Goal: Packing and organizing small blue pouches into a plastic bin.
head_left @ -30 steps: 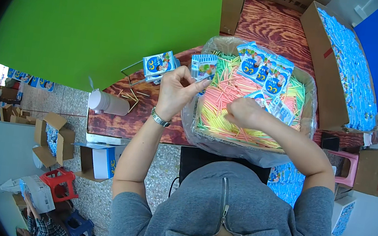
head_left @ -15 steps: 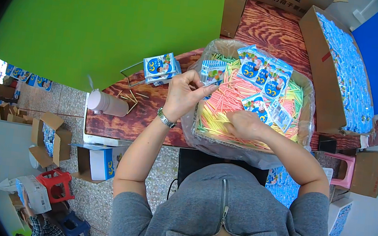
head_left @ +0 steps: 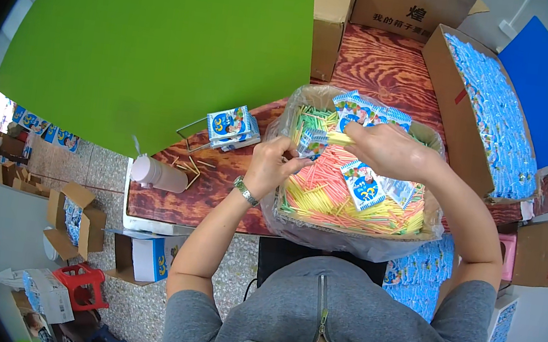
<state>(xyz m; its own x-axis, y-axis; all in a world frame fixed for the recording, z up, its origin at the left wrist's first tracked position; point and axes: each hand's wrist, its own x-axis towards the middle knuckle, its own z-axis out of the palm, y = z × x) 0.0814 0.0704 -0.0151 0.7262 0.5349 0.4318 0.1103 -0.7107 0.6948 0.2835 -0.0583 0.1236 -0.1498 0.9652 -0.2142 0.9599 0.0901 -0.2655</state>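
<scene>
My left hand pinches a small blue-and-white plastic packet over the left side of an open box lined with clear plastic. My right hand is closed on a small bunch of yellow sticks, whose left ends meet the packet's upper edge. Whether they are inside it I cannot tell. Thin pink, yellow and green sticks fill the box beneath both hands. Several blue-and-white packets lie on top of them, some partly hidden by my right hand.
Left of the box are a wire rack with stacked packets, a pale pink bottle and loose sticks. A large green board rises behind. At right stands a long carton full of packets. A red stool is lower left.
My right hand has lifted from the near part of the box with yellow sticks and come up beside the packet in my left hand. The whole view has shifted slightly.
</scene>
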